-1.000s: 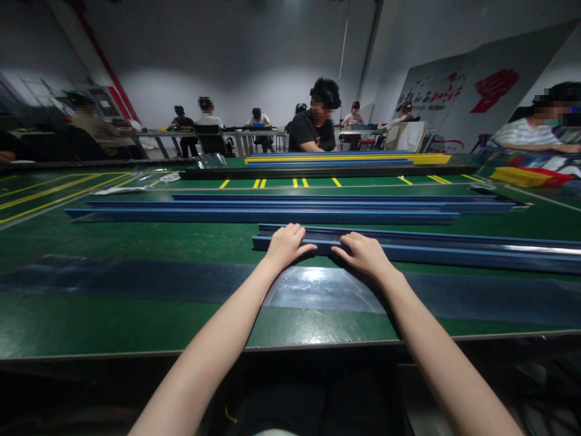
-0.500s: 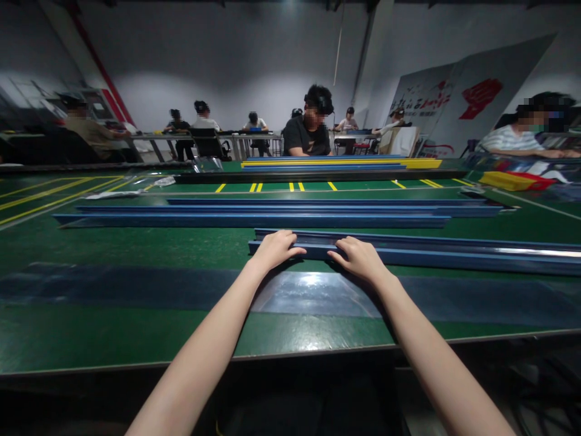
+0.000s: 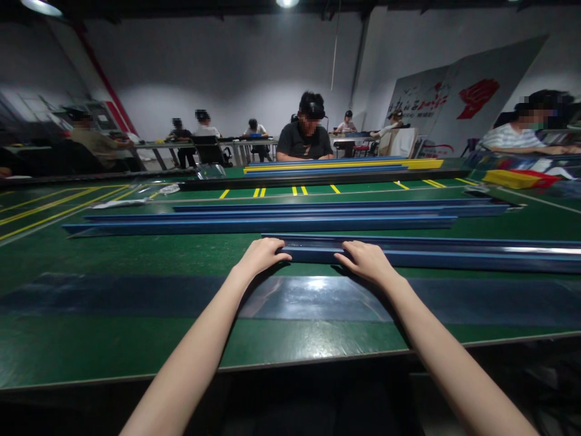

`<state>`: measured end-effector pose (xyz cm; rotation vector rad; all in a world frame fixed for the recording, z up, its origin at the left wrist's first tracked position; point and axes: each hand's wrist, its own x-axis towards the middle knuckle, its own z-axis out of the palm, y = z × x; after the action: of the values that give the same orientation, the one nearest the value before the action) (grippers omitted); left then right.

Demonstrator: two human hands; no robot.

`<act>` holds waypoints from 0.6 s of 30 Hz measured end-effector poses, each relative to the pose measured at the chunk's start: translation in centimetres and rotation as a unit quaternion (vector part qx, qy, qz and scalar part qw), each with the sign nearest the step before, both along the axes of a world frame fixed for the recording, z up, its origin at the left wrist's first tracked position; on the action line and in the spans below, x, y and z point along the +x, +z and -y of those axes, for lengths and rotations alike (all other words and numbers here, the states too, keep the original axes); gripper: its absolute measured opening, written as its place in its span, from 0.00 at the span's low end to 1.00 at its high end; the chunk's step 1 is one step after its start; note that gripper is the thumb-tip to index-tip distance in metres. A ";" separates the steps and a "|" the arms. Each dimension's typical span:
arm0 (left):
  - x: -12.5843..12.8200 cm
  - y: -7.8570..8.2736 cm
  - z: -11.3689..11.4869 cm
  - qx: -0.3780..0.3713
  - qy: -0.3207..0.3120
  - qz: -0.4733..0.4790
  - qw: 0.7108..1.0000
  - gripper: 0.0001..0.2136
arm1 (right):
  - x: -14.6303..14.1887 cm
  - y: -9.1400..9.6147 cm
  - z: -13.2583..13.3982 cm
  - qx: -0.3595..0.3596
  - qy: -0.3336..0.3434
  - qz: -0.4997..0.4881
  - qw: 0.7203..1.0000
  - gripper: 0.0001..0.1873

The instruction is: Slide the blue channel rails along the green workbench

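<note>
A long blue U-shaped channel strip (image 3: pixel 313 254) lies on the green table, running off past the right edge of the view. At its left end, my left hand (image 3: pixel 261 255) grips the near wall, fingers curled over the top and thumb on the outside; it covers the corner of that end. Farther right along the same wall, my right hand (image 3: pixel 368 261) holds on with thumb in front and fingers inside. Between me and the channel, a flat clear plastic strip (image 3: pixel 313 297) is spread across the table, passing beneath both forearms.
Several more blue channels (image 3: pixel 258 225) lie farther back on the green table (image 3: pixel 136 351). Beyond them are a black strip (image 3: pixel 318 180) and yellow and blue strips (image 3: pixel 408 163). A co-worker (image 3: pixel 304 136) sits opposite. A yellow tray (image 3: pixel 508 178) stands at the right.
My hands have moved farther apart along the channel: the left has slid left to its end, the right slightly right. The view has tilted up a little.
</note>
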<state>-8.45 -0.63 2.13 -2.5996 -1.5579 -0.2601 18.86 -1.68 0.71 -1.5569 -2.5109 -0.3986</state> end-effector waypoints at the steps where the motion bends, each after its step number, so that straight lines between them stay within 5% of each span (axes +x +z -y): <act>1: -0.2 0.0 0.0 0.002 0.004 -0.001 1.000 0.14 | -0.1 0.1 0.0 -0.001 -0.001 0.007 1.000 0.21; 18: -1.1 -0.9 0.2 0.011 0.015 0.021 1.000 0.14 | -4.9 1.7 -1.3 -0.046 0.084 0.027 0.995 0.23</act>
<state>-9.58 -0.79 1.25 -2.5677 -1.5969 -0.3301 13.94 -0.43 2.38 -1.3667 -2.7129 -0.3104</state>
